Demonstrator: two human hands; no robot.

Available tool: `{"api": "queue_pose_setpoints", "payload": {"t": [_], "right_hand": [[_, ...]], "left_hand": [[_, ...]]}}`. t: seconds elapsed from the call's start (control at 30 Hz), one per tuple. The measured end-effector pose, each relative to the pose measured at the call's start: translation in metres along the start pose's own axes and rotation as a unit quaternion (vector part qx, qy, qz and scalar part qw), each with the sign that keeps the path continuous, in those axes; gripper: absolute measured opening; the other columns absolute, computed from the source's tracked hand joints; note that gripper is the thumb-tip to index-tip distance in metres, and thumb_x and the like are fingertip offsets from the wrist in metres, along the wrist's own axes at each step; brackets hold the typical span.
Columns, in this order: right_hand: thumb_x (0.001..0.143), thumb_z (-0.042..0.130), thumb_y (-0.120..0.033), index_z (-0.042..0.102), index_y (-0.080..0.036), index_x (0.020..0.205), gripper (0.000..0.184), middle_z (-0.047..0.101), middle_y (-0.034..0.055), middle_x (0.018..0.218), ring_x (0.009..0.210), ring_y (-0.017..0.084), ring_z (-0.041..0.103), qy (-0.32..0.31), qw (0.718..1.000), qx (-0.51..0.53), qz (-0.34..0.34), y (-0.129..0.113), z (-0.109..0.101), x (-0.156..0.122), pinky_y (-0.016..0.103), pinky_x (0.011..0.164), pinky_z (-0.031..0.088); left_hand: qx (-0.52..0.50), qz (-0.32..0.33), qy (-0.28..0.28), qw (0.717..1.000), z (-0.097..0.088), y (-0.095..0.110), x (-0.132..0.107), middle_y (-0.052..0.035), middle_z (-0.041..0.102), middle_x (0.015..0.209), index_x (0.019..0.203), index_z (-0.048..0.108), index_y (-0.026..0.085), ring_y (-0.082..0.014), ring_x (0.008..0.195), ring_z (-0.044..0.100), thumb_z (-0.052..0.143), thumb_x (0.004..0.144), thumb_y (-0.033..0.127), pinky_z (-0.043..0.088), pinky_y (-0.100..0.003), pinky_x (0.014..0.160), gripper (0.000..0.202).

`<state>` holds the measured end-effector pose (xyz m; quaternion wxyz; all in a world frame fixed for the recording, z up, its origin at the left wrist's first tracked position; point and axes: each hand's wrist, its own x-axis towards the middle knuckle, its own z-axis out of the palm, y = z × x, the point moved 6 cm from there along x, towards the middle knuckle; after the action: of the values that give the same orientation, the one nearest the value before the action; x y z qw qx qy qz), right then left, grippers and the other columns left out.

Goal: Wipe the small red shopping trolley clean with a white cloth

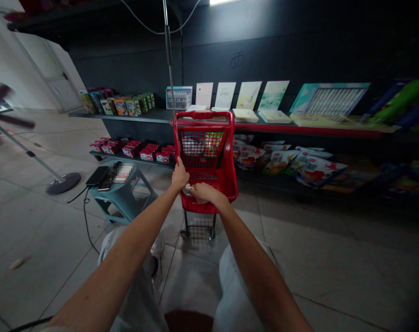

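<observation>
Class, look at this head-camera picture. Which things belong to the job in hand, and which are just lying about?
Job in hand:
left hand gripping the red shopping cart
right hand on a crumpled white item at the cart's near rim

Lying about:
teal plastic stool
floor fan
snack bags on the lower shelf
</observation>
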<state>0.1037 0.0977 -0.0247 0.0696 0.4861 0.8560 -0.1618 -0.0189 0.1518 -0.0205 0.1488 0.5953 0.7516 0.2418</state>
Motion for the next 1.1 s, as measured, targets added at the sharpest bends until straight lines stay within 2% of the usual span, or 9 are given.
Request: {"api": "queue_pose_setpoints", "payload": {"t": [0.17,0.33,0.47,0.63,0.7,0.8,0.87,0.97,1.1], "right_hand": [[0.101,0.04,-0.041,0.075,-0.015,0.12,0.048,0.071,0.0213,0.128,0.116,0.034,0.071,-0.022,0.998,0.005,0.057,0.024,-0.012,-0.02,0.036,0.088,0.054],[0.1,0.04,-0.039,0.076,-0.015,0.115,0.045,0.073,0.0209,0.123,0.114,0.034,0.071,0.031,0.995,0.001,0.09,0.044,-0.016,-0.048,0.039,0.089,0.053],[0.104,0.035,-0.04,0.071,-0.016,0.121,0.047,0.072,0.0186,0.124,0.113,0.031,0.07,0.119,0.988,0.01,0.102,0.048,-0.029,-0.065,0.037,0.093,0.05],[0.105,0.032,-0.037,0.062,-0.018,0.131,0.043,0.07,0.0154,0.129,0.113,0.028,0.069,0.247,0.959,0.028,0.138,0.053,-0.051,-0.075,0.035,0.095,0.049],[0.105,0.033,-0.036,0.062,-0.018,0.132,0.044,0.07,0.0163,0.13,0.115,0.029,0.068,0.217,0.967,0.029,0.129,0.052,-0.043,-0.067,0.036,0.094,0.05],[0.102,0.039,-0.035,0.069,-0.013,0.126,0.044,0.071,0.0202,0.129,0.116,0.031,0.069,0.057,0.995,0.03,0.079,0.043,-0.011,-0.045,0.037,0.094,0.052],[0.101,0.041,-0.033,0.071,-0.01,0.124,0.044,0.069,0.0228,0.131,0.119,0.032,0.069,-0.004,0.998,0.033,0.055,0.035,0.006,-0.034,0.036,0.096,0.051],[0.101,0.04,-0.031,0.071,-0.011,0.127,0.045,0.069,0.022,0.132,0.12,0.031,0.069,-0.004,0.998,0.043,0.037,0.023,0.012,-0.023,0.036,0.097,0.051],[0.102,0.037,-0.026,0.069,-0.014,0.13,0.044,0.069,0.0165,0.134,0.122,0.027,0.068,0.001,0.998,0.062,-0.005,0.005,0.007,-0.019,0.03,0.097,0.05]], "left_hand": [[0.02,0.017,-0.003,1.0,-0.001,0.003,0.0,-0.0226,0.048,0.154,0.168,0.006,0.017,-0.0345,0.135,0.057,0.047,0.086,0.009,0.048,-0.047,0.11,0.092],[0.036,0.028,0.0,0.999,-0.001,0.002,0.002,-0.0214,0.052,0.151,0.168,0.008,0.017,-0.0334,0.133,0.059,0.048,0.086,0.01,0.046,-0.044,0.111,0.092],[0.044,0.033,0.002,0.998,-0.001,0.004,0.003,-0.0234,0.052,0.15,0.168,0.008,0.015,-0.0346,0.13,0.061,0.048,0.088,0.011,0.048,-0.045,0.107,0.089],[0.051,0.028,-0.005,0.998,-0.004,0.008,0.001,-0.022,0.053,0.15,0.167,0.007,0.013,-0.0346,0.13,0.061,0.05,0.087,0.013,0.048,-0.044,0.108,0.091],[0.055,0.025,-0.006,0.998,-0.006,0.009,0.0,-0.0221,0.053,0.15,0.167,0.008,0.014,-0.0342,0.131,0.061,0.049,0.087,0.012,0.048,-0.044,0.109,0.091],[0.061,0.03,-0.005,0.998,-0.007,0.01,-0.002,-0.0226,0.052,0.151,0.167,0.009,0.014,-0.0342,0.131,0.06,0.048,0.086,0.01,0.047,-0.044,0.109,0.09],[0.065,0.031,-0.005,0.997,-0.007,0.009,-0.003,-0.0219,0.05,0.153,0.167,0.009,0.015,-0.0338,0.131,0.06,0.048,0.086,0.011,0.047,-0.044,0.11,0.09],[0.069,0.033,-0.002,0.997,-0.006,0.006,-0.002,-0.0207,0.05,0.153,0.167,0.009,0.015,-0.0333,0.131,0.06,0.048,0.087,0.011,0.047,-0.043,0.11,0.089],[0.071,0.037,0.002,0.997,-0.007,0.004,0.0,-0.0211,0.051,0.151,0.167,0.01,0.015,-0.0337,0.131,0.06,0.047,0.087,0.01,0.047,-0.043,0.11,0.089]]}}
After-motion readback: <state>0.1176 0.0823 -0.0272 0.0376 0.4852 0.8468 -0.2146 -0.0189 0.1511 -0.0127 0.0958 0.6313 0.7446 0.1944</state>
